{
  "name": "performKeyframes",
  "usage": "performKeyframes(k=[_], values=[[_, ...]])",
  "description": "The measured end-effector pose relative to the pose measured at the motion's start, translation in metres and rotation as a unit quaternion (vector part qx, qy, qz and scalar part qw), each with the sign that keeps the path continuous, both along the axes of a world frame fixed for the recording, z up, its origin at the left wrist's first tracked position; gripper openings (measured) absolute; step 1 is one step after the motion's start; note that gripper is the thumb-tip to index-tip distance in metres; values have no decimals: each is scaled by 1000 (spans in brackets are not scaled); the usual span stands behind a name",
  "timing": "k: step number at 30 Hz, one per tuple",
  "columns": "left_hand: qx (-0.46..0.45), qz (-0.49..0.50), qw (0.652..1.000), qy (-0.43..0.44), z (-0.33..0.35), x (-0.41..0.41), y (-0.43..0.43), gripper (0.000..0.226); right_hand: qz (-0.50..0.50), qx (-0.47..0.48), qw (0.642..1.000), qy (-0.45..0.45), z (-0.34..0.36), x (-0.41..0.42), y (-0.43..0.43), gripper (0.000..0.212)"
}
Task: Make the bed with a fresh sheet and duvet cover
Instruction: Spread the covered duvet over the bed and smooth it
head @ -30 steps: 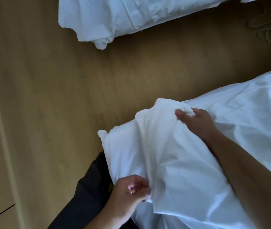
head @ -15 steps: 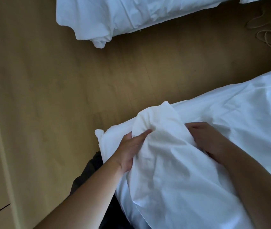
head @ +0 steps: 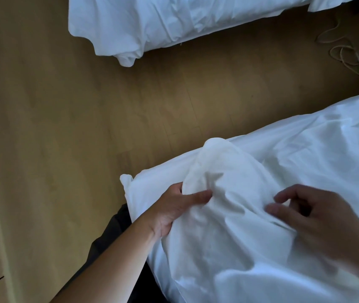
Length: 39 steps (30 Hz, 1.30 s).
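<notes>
Head view: left grip (head: pixel 174 207) round duvet cover (head: pixel 228 254), right grip (head: pixel 320 221) slack, empty; second bed (head: pixel 163 20), cables (head: pixel 341 51) beyond.

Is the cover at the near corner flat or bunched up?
Bunched up. The cover rises in a creased hump at the corner; the left hand grips a fold of it, the right hand hovers above, fingers loose.

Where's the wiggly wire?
In the head view, the cable lies looped on the wooden floor at the upper right, just beyond the near white duvet cover.
</notes>
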<state>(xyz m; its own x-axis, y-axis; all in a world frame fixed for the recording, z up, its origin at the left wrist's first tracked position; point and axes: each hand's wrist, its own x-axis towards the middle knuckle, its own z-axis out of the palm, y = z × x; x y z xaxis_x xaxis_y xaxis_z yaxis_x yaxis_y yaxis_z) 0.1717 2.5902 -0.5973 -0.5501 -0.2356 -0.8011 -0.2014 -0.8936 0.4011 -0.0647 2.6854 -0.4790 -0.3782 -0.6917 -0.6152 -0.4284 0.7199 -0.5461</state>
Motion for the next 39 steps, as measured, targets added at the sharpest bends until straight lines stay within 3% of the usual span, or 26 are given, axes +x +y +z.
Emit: performKeyframes(k=[4,8,12,14,16,18,20,22,24,25,26,27,28,29,31,39], values=[[-61,-19,998,-29,-2,-4,4,50,79,25,996,-22,-11,19,9,16],[-97,69,990,-79,-14,5,5,43,126,113,983,75,-12,3,22,22],[-115,80,985,-102,-19,3,12,35,217,228,933,173,-13,-3,18,29],[-145,70,979,-125,-18,-3,12,36,256,96,930,247,-22,13,1,15],[-165,58,977,-121,-15,-6,11,40,211,-37,948,233,-35,35,-22,20],[-151,41,982,-106,-16,-2,10,43,209,-12,953,219,-52,54,-39,26],[-46,66,997,-18,-14,9,3,43,236,21,944,229,-70,63,-41,22],[64,125,989,50,-13,22,-3,56,192,-15,965,179,-82,65,-37,17],[83,132,986,56,-16,25,-5,35,101,-59,989,92,-86,64,-35,11],[64,116,989,62,-15,23,-5,17,52,-52,996,41,-86,63,-34,15],[24,82,995,46,-10,20,-5,50,15,-30,999,-6,-86,64,-34,21],[-5,23,998,50,-9,15,-1,59,7,-13,1000,-19,-87,66,-34,24],[-17,19,999,42,-8,6,-1,10,19,-9,1000,-2,-89,67,-34,21],[-95,-14,995,19,-7,-1,-2,19,25,-13,999,22,-90,67,-34,17],[-153,-25,988,-16,-7,-14,-6,25,12,-41,998,48,-90,67,-34,18],[-248,-70,965,-49,-18,-17,-2,21,-40,-107,991,73,-84,71,-20,14]])
